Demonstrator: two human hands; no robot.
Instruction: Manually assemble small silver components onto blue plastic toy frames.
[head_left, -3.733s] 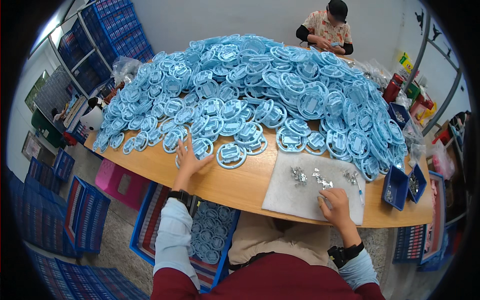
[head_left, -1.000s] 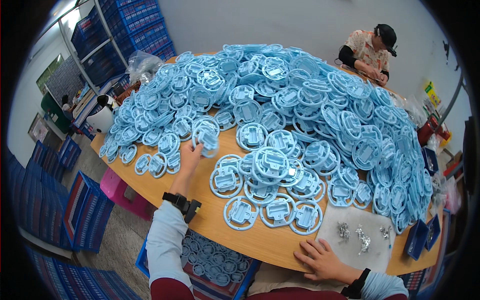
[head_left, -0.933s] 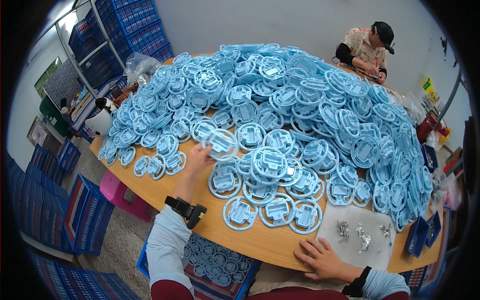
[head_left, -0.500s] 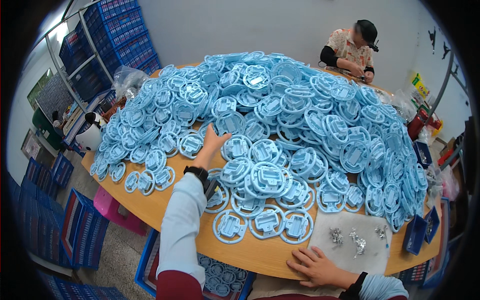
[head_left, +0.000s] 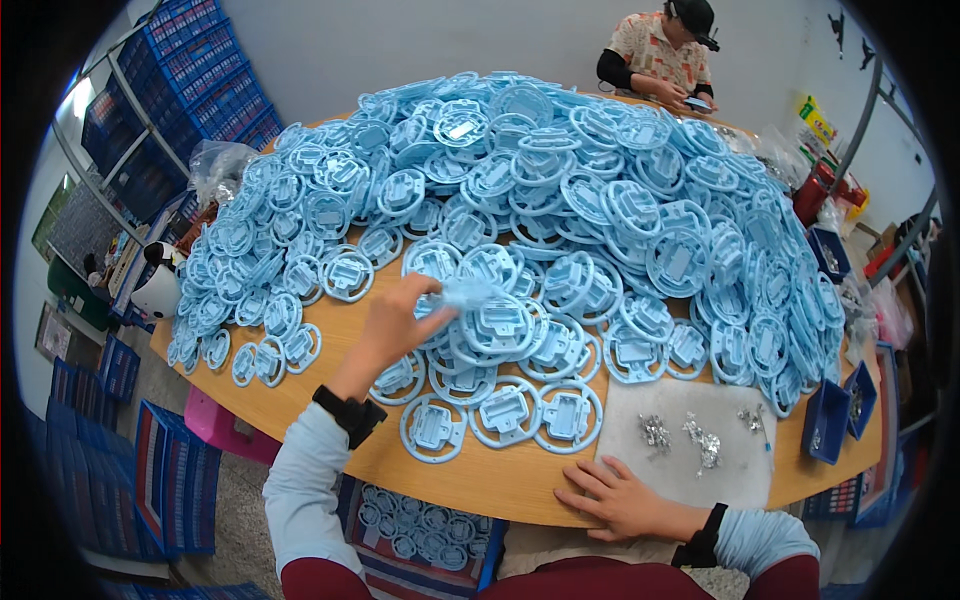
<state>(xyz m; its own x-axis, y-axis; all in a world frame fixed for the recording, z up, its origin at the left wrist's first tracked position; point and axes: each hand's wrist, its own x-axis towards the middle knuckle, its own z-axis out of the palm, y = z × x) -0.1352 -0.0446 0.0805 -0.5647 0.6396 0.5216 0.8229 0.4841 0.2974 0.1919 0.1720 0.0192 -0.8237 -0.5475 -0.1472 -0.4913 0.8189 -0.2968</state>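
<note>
My left hand (head_left: pixel 398 322) pinches a light-blue round plastic part (head_left: pixel 468 292), smeared by motion, just above the near pile. Below it, ring-shaped parts with a boxy middle lie stacked, among them a top ring (head_left: pixel 497 328). Along the front of the table sit three separate rings, with one middle ring (head_left: pixel 504 411) between the other two. My right hand (head_left: pixel 618 500) lies flat with fingers spread on the table's near edge, beside a pale mat (head_left: pixel 640 480). Small shiny metal pieces (head_left: pixel 704 443) rest in little heaps on that mat.
A large heap of light-blue parts (head_left: pixel 600 190) covers most of the wooden table (head_left: pixel 380 470). Small blue bins (head_left: pixel 827 422) stand at the right. Below the front edge is a blue crate (head_left: pixel 490 555) with more rings. Across the table a person (head_left: pixel 665 55) handles something small.
My left hand has come back nearer from the heap with a light-blue part in its fingers. The whole view has shifted slightly; my right hand stays on the table edge.
</note>
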